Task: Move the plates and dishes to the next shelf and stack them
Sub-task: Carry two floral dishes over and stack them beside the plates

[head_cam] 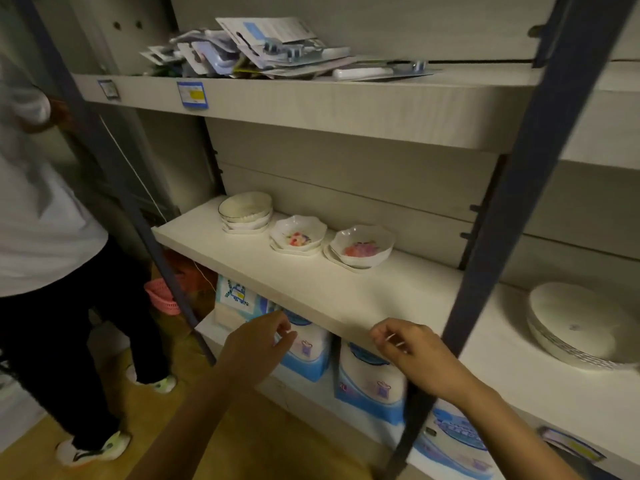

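The left hand [258, 342] and right hand [417, 356] hang side by side, apart, just in front of the front edge of the middle shelf [311, 292]. Neither touches any dish. The fingers [281, 325] of both are loosely curled, thumb near forefinger, and grasp nothing. Three small piles stand in a row along the back of this shelf, near one another. At the left is a pile of plain bowls [246, 209] with a dark rim line. In the middle is a flowered dish [298, 233] resting on a saucer or two. At the right is a second flowered dish [362, 245], likewise on saucers and tilted a little. A dark blue post [502, 209] divides this shelf from the next shelf [540, 382] to the right, where a stack of white plates [578, 327] sits upside down, well apart from the three piles. On the top shelf [346, 109] lies a loose heap of carded packets [270, 46], and a blue price tag [192, 95] is fixed to its front edge. Under the middle shelf stand blue and white packs [370, 382], with a pink basket [162, 294] farther left. A bystander [41, 220] in a white top, dark trousers and pale shoes stands at the left on the wooden floor [242, 445].
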